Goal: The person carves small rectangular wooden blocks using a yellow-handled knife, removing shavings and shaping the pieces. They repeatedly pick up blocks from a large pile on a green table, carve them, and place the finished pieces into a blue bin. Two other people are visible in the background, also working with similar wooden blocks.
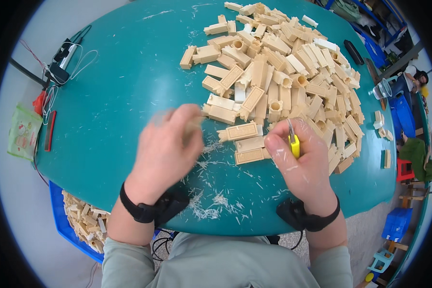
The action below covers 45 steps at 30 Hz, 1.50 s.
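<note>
My right hand (305,156) grips a small yellow-handled knife (294,145) with its thin metal blade pointing up and away from me. White shavings stick to that thumb and hand. To the left, my left hand (165,149) is raised over the table with curled fingers, blurred by motion; whether it holds anything cannot be made out. Between the hands lie several beige molded plastic pieces (249,157), rectangular with raised patterns on their faces. Just beyond them rises a large heap of similar pieces (273,93), a few of them white and some showing round openings.
Pale shavings (216,206) litter the green table (110,91) near its front edge. A blue bin (62,221) of beige pieces stands at lower left. A power strip (67,55) with cables and a green bag (24,132) are at the left edge; a clear cup (382,89) is at right.
</note>
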Each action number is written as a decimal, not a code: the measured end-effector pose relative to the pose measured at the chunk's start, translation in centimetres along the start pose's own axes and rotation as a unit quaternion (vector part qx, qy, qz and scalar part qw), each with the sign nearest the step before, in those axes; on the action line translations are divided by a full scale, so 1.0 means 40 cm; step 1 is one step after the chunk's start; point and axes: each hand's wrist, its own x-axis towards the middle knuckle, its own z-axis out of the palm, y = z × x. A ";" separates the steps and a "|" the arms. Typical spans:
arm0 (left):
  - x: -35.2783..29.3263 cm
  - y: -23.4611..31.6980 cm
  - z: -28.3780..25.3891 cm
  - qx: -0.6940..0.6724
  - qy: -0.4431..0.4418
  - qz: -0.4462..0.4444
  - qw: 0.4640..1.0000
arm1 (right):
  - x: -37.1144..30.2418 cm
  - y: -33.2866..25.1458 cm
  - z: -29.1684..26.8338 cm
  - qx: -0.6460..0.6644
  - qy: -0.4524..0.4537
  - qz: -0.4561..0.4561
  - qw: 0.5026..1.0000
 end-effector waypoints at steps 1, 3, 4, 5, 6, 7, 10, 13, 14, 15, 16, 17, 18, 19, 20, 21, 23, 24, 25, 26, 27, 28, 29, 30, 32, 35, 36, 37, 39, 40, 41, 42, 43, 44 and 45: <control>-0.004 -0.027 0.003 0.093 0.018 -0.004 0.995 | 0.001 0.001 0.000 -0.001 0.001 -0.003 1.000; -0.004 -0.044 0.010 0.179 0.048 0.006 0.983 | 0.002 0.006 -0.001 -0.003 0.007 -0.008 1.000; -0.001 -0.046 0.012 0.173 0.059 0.019 0.983 | 0.003 0.007 -0.001 -0.006 0.014 -0.015 1.000; 0.001 -0.045 0.013 0.167 0.071 0.033 0.983 | 0.003 0.009 -0.001 -0.009 0.021 -0.023 0.999; 0.002 -0.036 0.017 0.097 0.067 0.078 0.990 | 0.005 0.008 0.001 -0.010 0.026 -0.031 0.999; 0.004 -0.016 0.027 0.027 0.062 0.123 0.990 | 0.006 0.007 0.002 -0.006 0.026 -0.030 0.999; -0.002 0.025 0.070 -0.072 0.000 0.175 0.982 | 0.007 0.006 0.007 -0.010 0.022 -0.026 0.999; 0.000 0.007 0.105 -0.120 -0.014 0.154 0.981 | 0.006 0.008 0.007 -0.015 0.016 -0.024 0.999; 0.001 0.001 0.107 -0.141 -0.014 0.144 0.979 | 0.004 0.013 0.010 -0.001 0.015 -0.021 1.000; 0.000 0.001 0.102 -0.255 -0.045 0.091 0.962 | 0.004 0.014 0.009 0.012 0.017 -0.017 1.000; -0.006 0.000 0.093 -0.364 -0.076 0.038 0.928 | 0.004 0.006 0.007 0.012 0.010 -0.011 1.000; -0.010 0.004 0.082 -0.467 -0.107 -0.016 0.878 | 0.004 -0.006 0.006 0.012 0.003 -0.005 1.000; -0.013 0.017 0.062 -0.568 -0.118 -0.027 0.814 | 0.003 -0.011 0.006 0.012 -0.004 0.002 1.000; -0.015 0.015 0.059 -0.585 -0.124 -0.022 0.801 | 0.002 -0.010 0.006 0.034 -0.014 0.000 0.999; -0.016 0.010 0.057 -0.602 -0.129 -0.017 0.787 | 0.000 -0.009 0.006 0.057 -0.024 -0.002 0.998; -0.020 0.006 0.053 -0.618 -0.133 -0.014 0.774 | -0.001 -0.010 0.005 0.080 -0.035 -0.005 0.996; -0.023 0.010 0.049 -0.643 -0.158 -0.018 0.749 | -0.005 -0.018 -0.005 0.064 -0.054 -0.032 0.996; -0.024 0.014 0.049 -0.647 -0.165 -0.010 0.745 | -0.007 -0.016 -0.007 0.073 -0.058 -0.053 0.994; -0.024 0.019 0.050 -0.650 -0.172 -0.003 0.740 | -0.008 -0.014 -0.008 0.083 -0.063 -0.075 0.992; -0.026 0.025 0.050 -0.653 -0.186 -0.003 0.734 | -0.008 -0.016 -0.009 0.076 -0.075 -0.083 0.991; -0.029 0.023 0.053 -0.626 -0.186 0.022 0.757 | -0.009 -0.018 -0.008 0.071 -0.088 -0.090 0.990; -0.034 0.020 0.058 -0.597 -0.185 0.046 0.779 | -0.010 -0.019 -0.007 0.066 -0.100 -0.097 0.988; -0.037 0.019 0.060 -0.567 -0.185 0.070 0.800 | -0.012 -0.017 -0.005 0.070 -0.104 -0.092 0.988; -0.039 0.025 0.057 -0.583 -0.190 0.052 0.788 | -0.015 -0.014 -0.005 0.073 -0.105 -0.086 0.988; -0.045 0.027 0.069 -0.607 -0.178 0.037 0.773 | -0.017 -0.008 -0.002 0.073 -0.113 -0.085 0.987; -0.050 0.034 0.071 -0.633 -0.136 0.044 0.761 | -0.014 -0.011 0.003 0.063 -0.113 -0.097 0.987; -0.050 0.036 0.073 -0.641 -0.119 0.052 0.757 | -0.015 -0.009 0.001 0.054 -0.099 -0.095 0.989; -0.050 0.038 0.072 -0.642 -0.107 0.045 0.758 | -0.015 -0.008 0.000 0.045 -0.085 -0.093 0.991; -0.052 0.041 0.069 -0.645 -0.081 0.031 0.760 | -0.016 -0.008 -0.001 0.049 -0.089 -0.083 0.991; -0.051 0.041 0.063 -0.631 -0.079 0.036 0.771 | -0.016 -0.008 -0.001 0.050 -0.092 -0.077 0.991; -0.050 0.041 0.056 -0.617 -0.077 0.041 0.782 | -0.014 -0.008 -0.002 0.054 -0.101 -0.081 0.990; -0.049 0.043 0.050 -0.603 -0.076 0.046 0.793 | -0.013 -0.007 -0.003 0.058 -0.110 -0.084 0.989; -0.050 0.048 0.046 -0.620 -0.078 0.025 0.780 | -0.012 -0.006 -0.004 0.061 -0.119 -0.088 0.987; -0.052 0.054 0.042 -0.637 -0.081 0.004 0.767 | -0.011 -0.005 -0.002 0.056 -0.113 -0.083 0.989; -0.050 0.057 0.043 -0.654 -0.085 -0.016 0.752 | -0.010 -0.002 -0.001 0.050 -0.105 -0.077 0.990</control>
